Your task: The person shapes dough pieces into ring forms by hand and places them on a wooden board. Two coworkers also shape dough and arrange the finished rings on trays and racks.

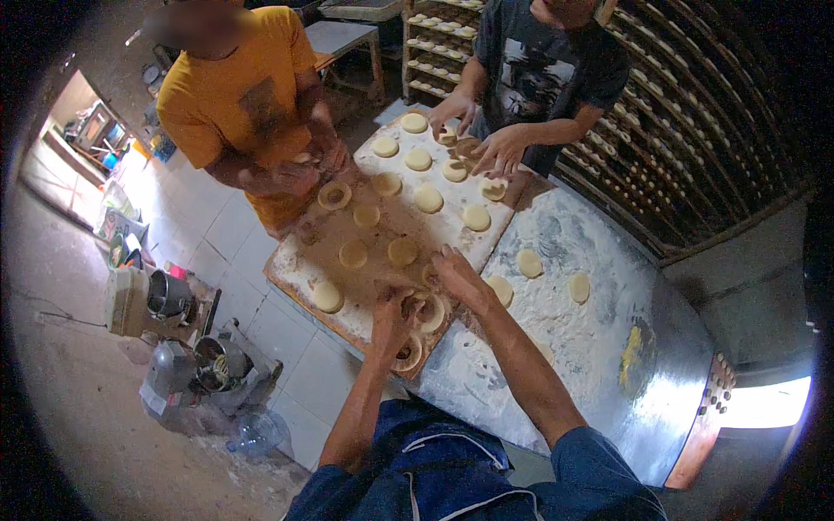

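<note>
Head view. Hands, two, bare. Left hand (pixel 391 319): held at the near end of the floured board (pixel 300 266), just beside the upper ring (pixel 436 313); fingers drawn narrow, but whether dough is gripped cannot be told. Right hand (pixel 458 276): set at the board's right edge, near a partly hidden round (pixel 428 275); fingers slightly bent, any hold hidden.
Dough: rings and rounds, spread over the board; lower ring (pixel 416 351) placed at the near corner.
Hazards, as judged: lower ring could be knocked off by the left wrist, so close is the edge; upper ring could be stretched by a tight pinch; bench round (pixel 499 292) could be smeared by the right forearm, passed close beside it above the bench (pixel 578 365).
</note>
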`<state>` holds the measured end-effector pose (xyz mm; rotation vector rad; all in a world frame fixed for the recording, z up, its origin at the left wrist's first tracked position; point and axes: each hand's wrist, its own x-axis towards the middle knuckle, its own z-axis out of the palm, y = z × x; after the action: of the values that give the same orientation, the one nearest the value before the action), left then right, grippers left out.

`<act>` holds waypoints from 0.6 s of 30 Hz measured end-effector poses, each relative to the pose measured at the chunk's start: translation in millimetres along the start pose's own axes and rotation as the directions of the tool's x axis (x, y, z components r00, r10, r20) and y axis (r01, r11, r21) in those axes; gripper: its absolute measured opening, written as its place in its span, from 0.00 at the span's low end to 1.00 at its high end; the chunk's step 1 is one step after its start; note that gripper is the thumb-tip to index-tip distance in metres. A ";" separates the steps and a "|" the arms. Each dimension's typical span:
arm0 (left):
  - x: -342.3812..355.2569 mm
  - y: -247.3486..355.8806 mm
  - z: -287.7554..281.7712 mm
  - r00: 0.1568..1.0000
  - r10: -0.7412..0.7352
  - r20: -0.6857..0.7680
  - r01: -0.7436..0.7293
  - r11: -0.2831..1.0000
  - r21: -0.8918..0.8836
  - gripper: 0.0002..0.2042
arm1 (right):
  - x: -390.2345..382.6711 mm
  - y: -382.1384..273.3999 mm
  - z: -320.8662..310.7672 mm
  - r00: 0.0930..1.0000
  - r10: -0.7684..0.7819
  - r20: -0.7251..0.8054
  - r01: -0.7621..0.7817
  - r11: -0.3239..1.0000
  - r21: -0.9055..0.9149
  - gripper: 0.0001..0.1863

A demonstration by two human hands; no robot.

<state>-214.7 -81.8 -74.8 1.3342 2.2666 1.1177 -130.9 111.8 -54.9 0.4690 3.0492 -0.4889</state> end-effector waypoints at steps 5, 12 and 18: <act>65.5 -17.5 24.7 0.943 0.231 -0.239 -0.134 0.923 0.361 0.26 | -4.4 42.1 11.2 0.988 0.005 -0.157 0.048 0.943 0.329 0.22; 107.7 -36.9 -3.9 0.995 0.012 0.102 -0.030 0.983 0.182 0.25 | -138.3 18.2 -37.2 0.869 0.488 -0.085 -0.251 0.582 0.773 0.19; 64.3 124.3 30.3 0.970 -0.021 0.242 0.067 0.980 -0.186 0.25 | -244.9 86.6 -17.7 0.551 0.724 -0.415 -0.737 0.656 0.165 0.15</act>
<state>-154.8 20.3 5.7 1.2604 1.9531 1.0676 129.1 124.5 -48.5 1.9918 2.7882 -0.2999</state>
